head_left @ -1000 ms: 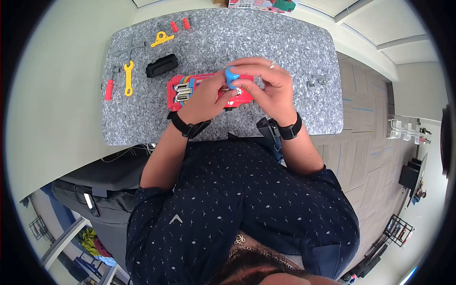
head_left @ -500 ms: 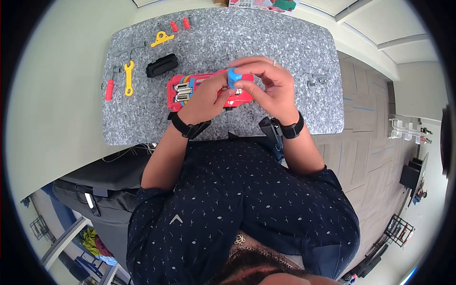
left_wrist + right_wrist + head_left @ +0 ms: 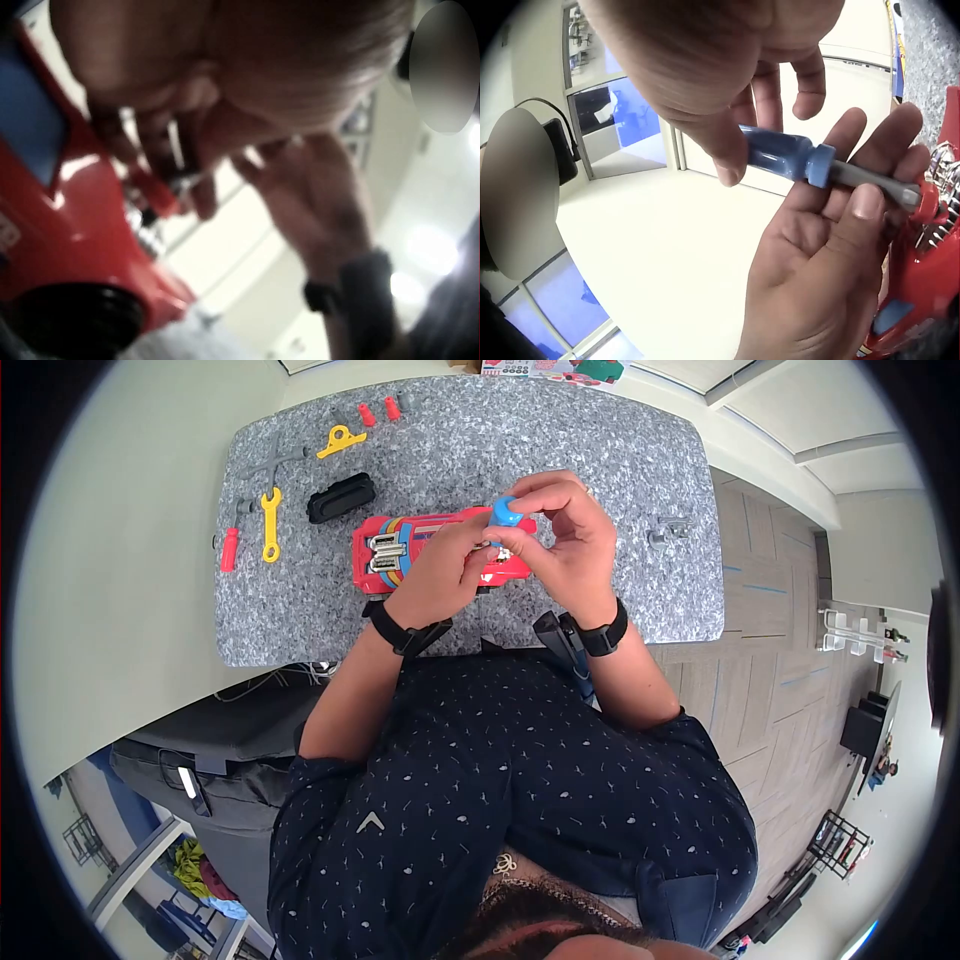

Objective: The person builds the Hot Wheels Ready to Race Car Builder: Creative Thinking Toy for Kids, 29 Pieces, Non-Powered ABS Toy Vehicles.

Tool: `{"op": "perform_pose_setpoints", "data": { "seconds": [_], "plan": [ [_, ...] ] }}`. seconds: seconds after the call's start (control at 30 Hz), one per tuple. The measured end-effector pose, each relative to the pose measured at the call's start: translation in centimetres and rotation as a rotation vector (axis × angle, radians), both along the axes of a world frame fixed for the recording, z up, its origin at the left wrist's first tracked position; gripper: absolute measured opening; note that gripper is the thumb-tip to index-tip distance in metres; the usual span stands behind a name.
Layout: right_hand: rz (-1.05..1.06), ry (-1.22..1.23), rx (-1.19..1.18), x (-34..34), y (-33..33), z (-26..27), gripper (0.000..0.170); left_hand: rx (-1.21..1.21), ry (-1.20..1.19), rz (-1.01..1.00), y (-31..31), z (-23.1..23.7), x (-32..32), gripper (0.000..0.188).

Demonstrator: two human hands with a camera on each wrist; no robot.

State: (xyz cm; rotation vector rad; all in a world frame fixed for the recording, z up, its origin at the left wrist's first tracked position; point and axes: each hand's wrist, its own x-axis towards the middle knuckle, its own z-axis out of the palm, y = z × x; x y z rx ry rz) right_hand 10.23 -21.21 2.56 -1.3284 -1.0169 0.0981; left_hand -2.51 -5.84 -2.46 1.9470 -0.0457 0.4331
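Observation:
A red toy car with blue and yellow stripes and silver engine parts lies on the table, partly hidden by both hands. Over its right end, my right hand pinches the blue handle of a toy screwdriver between thumb and fingers. Its grey shaft runs down to a small red piece at the car's engine area. My left hand pinches the shaft near its tip, the thumb lying across it in the right wrist view. The left wrist view is blurred and shows the car's red body beside the left fingers.
On the left of the table lie a yellow wrench, a red-handled tool, a grey cross-shaped tool, a yellow part and a black part. Red cone-shaped pieces sit farther back. Grey parts lie at right.
The screwdriver's blue handle has shifted slightly right, and the right fingers have turned with it. The left hand has moved slightly right; the car stays about where it was.

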Motion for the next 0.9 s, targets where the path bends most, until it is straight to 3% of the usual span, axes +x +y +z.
{"op": "perform_pose_setpoints", "data": {
  "seconds": [0.43, 0.53, 0.63, 0.7, 0.73, 0.77, 0.83, 0.9],
  "plan": [
    [-0.020, -0.085, -0.031, 0.0, 0.1, -0.3, 0.038, -0.097, 0.015, -0.082, 0.2, -0.8, 0.1, 0.027],
    [0.049, 0.199, -0.010, -0.9, -0.3, -0.1, 0.040, -0.120, 0.018, -0.068, 0.0, -0.8, 0.0, 0.035],
    [0.018, 0.182, 0.158, -0.5, -1.3, 0.1, 0.034, -0.203, -0.028, -0.023, -0.5, -1.5, -0.1, 0.051],
    [-0.115, 0.226, 0.138, 1.1, -4.2, 0.7, 0.027, 0.085, -0.113, 0.023, 0.6, 0.2, -0.7, 0.062],
    [-0.206, 0.220, 0.068, 2.9, -6.4, 0.3, 0.024, 0.227, -0.155, 0.041, 1.5, 1.2, -1.2, 0.068],
    [-0.297, 0.214, -0.002, 5.2, -8.6, -0.2, 0.022, 0.302, -0.050, 0.044, 2.5, 1.8, -1.9, 0.081],
    [-0.647, -0.011, -0.529, 8.9, -12.2, 0.8, 0.024, 0.556, 0.089, 0.120, 4.2, 3.2, -3.3, 0.090],
    [-0.704, -0.393, -0.813, 13.8, -16.8, -1.2, 0.034, 0.717, 0.237, 0.141, 5.6, 3.3, -4.5, 0.108]
  ]
}}
